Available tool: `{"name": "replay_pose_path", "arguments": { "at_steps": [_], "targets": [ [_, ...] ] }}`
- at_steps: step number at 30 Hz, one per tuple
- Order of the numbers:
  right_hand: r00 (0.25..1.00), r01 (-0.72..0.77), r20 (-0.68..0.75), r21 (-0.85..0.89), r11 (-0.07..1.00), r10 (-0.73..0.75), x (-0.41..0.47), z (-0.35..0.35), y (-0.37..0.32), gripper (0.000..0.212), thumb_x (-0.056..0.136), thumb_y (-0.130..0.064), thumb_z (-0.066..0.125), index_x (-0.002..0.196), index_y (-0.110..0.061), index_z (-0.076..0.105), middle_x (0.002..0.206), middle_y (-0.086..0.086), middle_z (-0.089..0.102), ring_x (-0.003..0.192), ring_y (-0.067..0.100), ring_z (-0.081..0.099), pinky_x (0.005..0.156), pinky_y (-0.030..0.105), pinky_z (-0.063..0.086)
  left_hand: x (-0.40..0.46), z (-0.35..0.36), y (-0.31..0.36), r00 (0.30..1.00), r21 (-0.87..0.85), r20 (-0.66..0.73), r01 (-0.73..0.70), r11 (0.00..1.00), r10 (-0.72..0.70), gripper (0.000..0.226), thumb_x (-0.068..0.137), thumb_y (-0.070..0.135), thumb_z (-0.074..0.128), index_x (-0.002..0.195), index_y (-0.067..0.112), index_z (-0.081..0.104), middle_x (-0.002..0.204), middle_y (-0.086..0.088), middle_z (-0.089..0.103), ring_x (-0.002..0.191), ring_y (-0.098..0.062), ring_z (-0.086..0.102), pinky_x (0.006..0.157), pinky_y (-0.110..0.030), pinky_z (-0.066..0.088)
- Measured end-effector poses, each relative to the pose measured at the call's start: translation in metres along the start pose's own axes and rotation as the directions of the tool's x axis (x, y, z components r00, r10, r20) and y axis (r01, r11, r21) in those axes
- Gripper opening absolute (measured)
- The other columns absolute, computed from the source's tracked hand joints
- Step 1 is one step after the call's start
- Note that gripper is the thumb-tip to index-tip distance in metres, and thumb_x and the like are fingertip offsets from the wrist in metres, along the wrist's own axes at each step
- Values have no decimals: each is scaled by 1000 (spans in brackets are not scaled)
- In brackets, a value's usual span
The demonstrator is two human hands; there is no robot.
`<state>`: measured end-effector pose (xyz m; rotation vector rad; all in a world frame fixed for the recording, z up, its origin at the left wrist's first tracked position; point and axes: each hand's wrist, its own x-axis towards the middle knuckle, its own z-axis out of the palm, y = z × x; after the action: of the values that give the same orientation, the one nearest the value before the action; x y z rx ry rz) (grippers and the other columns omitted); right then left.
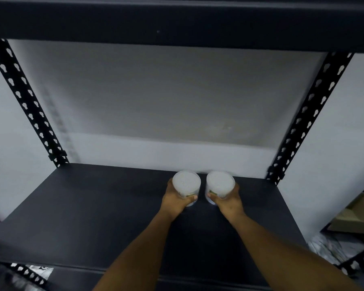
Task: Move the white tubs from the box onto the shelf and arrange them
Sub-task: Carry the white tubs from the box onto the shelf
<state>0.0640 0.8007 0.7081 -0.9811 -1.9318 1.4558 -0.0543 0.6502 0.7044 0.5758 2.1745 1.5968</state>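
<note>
The labels on the two white tubs [186, 183] are too blurred to read.

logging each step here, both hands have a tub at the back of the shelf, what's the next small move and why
Probably set both tubs down and let go. The left hand holds the left tub and the right hand holds the right tub, upright, side by side with a narrow gap, near the back edge of the dark shelf. Whether they already rest on it is unclear.
</note>
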Motion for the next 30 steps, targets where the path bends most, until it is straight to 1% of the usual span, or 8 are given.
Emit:
{"name": "replay_pose_path", "arguments": {
  "at_steps": [5,8,12,15,17,20,23,30],
  "targets": [
    [1000,-27,3,-13,1000,27,7,1,2,99,63,-15,87,141,-15,25,136,6,44,126,23,44,104,38,41,4,-1,0,1000,28,14,13,1000,-13,96,61,25,88,137,26,29,125,7,48,120,-17,46,98,-30,42],
    [999,-37,9,-44,998,38,10,2,1,99,63,-13,87,140,-13,27,131,2,45,124,20,44,99,30,40,4,-2,1,999,54,28,21,998,-22,102,60,31,88,138,27,23,131,3,47,123,-21,46,103,-41,43],
    [998,-63,11,-84,994,64,14,3,-3,103,58,-13,89,139,-9,25,132,4,44,126,22,43,101,32,39,-1,-4,7,1000,77,23,6,997,-8,120,58,29,90,147,20,10,140,3,38,130,-17,39,106,-30,36],
    [995,-98,4,-107,989,99,9,2,-7,122,53,-28,91,146,-13,13,144,9,37,133,26,37,109,45,36,-4,-9,5,1000,125,10,-4,992,3,122,52,48,88,147,20,17,147,2,32,134,-18,36,111,-39,36],
    [995,-93,7,-138,986,95,-1,1,-8,123,59,-34,88,149,-14,7,149,9,29,137,27,31,113,43,31,-5,-14,-1,1000,193,-1,8,981,-8,117,51,65,79,144,21,24,145,-1,35,133,-21,39,107,-47,40],
    [997,-75,-20,-197,978,72,-18,0,-5,114,71,-37,80,151,-9,3,153,11,22,140,27,26,113,37,27,-19,-26,3,999,319,42,-24,947,11,110,66,65,71,149,16,18,153,-5,25,141,-23,26,114,-45,29],
    [998,-55,-38,-353,934,45,-36,1,0,110,74,-50,73,150,-3,9,153,16,21,142,29,22,115,40,24,-24,-39,-3,995,480,92,-82,873,43,100,79,62,60,151,12,11,158,-9,14,146,-23,14,118,-40,18],
    [999,37,23,-740,671,-29,-77,11,9,89,88,-64,41,148,-3,16,156,15,18,145,28,13,118,41,13,-40,-63,-17,964,737,232,-263,623,132,85,89,64,39,151,12,13,159,-8,10,147,-24,7,120,-39,7]
  ]
}}
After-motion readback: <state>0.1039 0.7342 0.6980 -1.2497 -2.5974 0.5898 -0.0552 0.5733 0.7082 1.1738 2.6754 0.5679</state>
